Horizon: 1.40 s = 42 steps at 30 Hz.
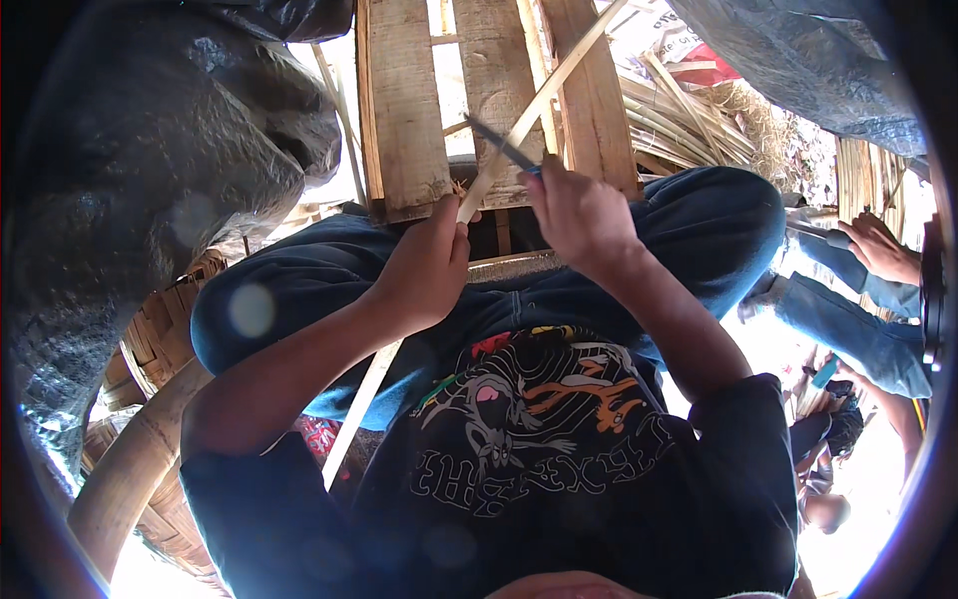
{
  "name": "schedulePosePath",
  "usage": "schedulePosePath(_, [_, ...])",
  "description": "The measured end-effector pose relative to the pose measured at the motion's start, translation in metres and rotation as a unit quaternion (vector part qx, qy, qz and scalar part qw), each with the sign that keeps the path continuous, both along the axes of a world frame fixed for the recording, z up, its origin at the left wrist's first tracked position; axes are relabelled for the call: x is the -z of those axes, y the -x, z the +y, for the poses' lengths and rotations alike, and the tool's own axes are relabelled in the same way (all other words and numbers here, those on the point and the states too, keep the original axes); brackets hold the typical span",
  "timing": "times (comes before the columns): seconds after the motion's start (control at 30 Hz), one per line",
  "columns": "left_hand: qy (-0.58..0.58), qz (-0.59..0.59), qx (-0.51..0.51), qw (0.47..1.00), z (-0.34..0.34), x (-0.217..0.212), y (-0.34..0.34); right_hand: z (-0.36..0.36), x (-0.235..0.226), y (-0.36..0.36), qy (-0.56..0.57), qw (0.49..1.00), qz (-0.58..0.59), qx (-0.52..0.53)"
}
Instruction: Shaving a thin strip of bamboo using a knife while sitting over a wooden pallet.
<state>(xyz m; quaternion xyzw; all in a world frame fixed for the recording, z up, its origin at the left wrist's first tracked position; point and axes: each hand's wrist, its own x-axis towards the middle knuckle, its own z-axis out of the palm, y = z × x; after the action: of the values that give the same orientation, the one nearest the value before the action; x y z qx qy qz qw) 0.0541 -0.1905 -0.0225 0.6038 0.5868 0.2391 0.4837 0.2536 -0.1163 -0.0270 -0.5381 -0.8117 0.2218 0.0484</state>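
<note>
**bystander_1:** Head view had the person seated, knees up in blue trousers (pixel 329 299), working a long pale bamboo strip (pixel 519 125) over a wooden pallet (pixel 404 110). The left hand (pixel 424 275) was closed tight around the strip's middle, the lower end running down past the thigh. The right hand (pixel 579 215) was fisted on a dark-bladed knife (pixel 499 145), blade laid against the strip just above the left hand.

**bystander_2:** So mid-shave, or splitting?

**bystander_1:** Looked like shaving or splitting to me, couldn't tell which, since the edge sat at a slant across the strip. I'd say the next stroke needed the left hand to hold steady with the blade pushed away along the grain, clear of the thumb. More bamboo strips (pixel 689 120) lay piled behind the pallet, a woven basket (pixel 160 339) on the left, and another person's hand (pixel 883 250) far right.
</note>
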Motion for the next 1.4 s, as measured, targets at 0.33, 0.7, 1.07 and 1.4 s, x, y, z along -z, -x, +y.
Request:
schedulePosePath(0.33, [0.029,0.009,-0.01,0.999,-0.009,0.0,0.002,-0.004,-0.003,0.009,-0.006,0.996,-0.043,-0.077])
schedulePosePath(0.7, [0.023,0.061,0.002,0.998,0.002,-0.006,0.006,0.021,-0.005,0.007,0.022,0.996,-0.076,-0.03])
schedulePosePath(1.07, [0.004,0.079,0.016,0.997,0.0,-0.006,0.008,0.035,-0.009,-0.001,0.032,0.992,-0.102,-0.064])
schedulePosePath(1.4, [0.014,0.094,0.018,0.995,-0.008,-0.005,0.009,0.052,0.002,-0.023,0.038,0.992,-0.114,-0.046])
